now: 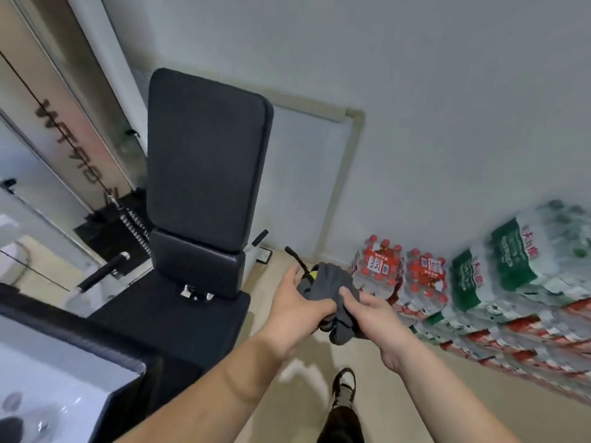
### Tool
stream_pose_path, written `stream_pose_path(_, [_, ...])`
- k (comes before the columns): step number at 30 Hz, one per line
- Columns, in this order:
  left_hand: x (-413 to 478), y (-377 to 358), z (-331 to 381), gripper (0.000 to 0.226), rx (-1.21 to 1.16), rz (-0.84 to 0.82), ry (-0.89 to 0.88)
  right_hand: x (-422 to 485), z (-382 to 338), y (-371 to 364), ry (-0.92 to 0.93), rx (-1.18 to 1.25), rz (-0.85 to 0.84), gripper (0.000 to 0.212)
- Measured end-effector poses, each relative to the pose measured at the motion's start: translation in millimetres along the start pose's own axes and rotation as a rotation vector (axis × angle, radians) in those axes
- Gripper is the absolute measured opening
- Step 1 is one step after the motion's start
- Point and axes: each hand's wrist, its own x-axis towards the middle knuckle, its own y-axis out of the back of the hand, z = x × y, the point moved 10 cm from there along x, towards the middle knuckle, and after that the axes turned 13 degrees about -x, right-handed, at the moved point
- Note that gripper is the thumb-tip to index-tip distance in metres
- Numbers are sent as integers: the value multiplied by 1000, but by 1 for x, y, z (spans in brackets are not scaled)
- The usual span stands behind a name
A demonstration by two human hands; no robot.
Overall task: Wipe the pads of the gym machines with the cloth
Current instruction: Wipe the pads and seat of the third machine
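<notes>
Cloth [332, 282] in the grip: plain dark grey. Left of grip, back pad [204, 161] and seat pad [166, 318]: black, unpatterned. Right of grip, bottle packs [380, 266]: red caps, red labels. Farther right, other packs [511, 251]: green-and-white labels. Floor [399, 394] below: beige.

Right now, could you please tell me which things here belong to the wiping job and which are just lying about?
For the job: grey cloth, held in left hand and right hand; back pad; seat pad.
Lying about: bottled water packs; weight stack.
</notes>
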Motion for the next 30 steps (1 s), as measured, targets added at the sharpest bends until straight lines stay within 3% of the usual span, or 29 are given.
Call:
stream_pose_path(4, [71, -4, 26, 37, -99, 132, 52, 95, -48, 24, 64, -2, -46, 26])
stream_pose_path(10, [112, 28, 89, 41, -300, 343, -46, 182, -151, -11, 138, -33, -286, 22])
stream_pose_path(15, [126, 95, 139, 48, -435, 530, -170, 202, -237, -87, 275, -258, -546, 21])
stream_pose_path(17, [135, 121, 168, 47, -419, 619, -227, 212, -285, -98, 496, -462, -452, 23])
stream_pose_path(19, [143, 151, 203, 45, -297, 737, -288, 221, -340, -85, 673, -555, -223, 25])
stream_pose_path(22, [147, 180, 268, 55, -66, 861, -487, 224, -394, -59, 723, -590, 22, 34])
stream_pose_path(25, [167, 166, 325, 73, 255, 828, -731, 230, -428, -48, 786, -624, 156, 28])
stream_pose_path(27, [187, 139, 327, 85, 396, 729, -789, 235, -447, -40, 847, -570, 217, 16])
stream_pose_path(29, [198, 119, 311, 84, 435, 662, -801, 251, -462, -43, 882, -566, 177, 3])
stream_pose_path(30, [196, 112, 304, 79, 474, 667, -844, 259, -465, -50, 894, -579, 123, 9])
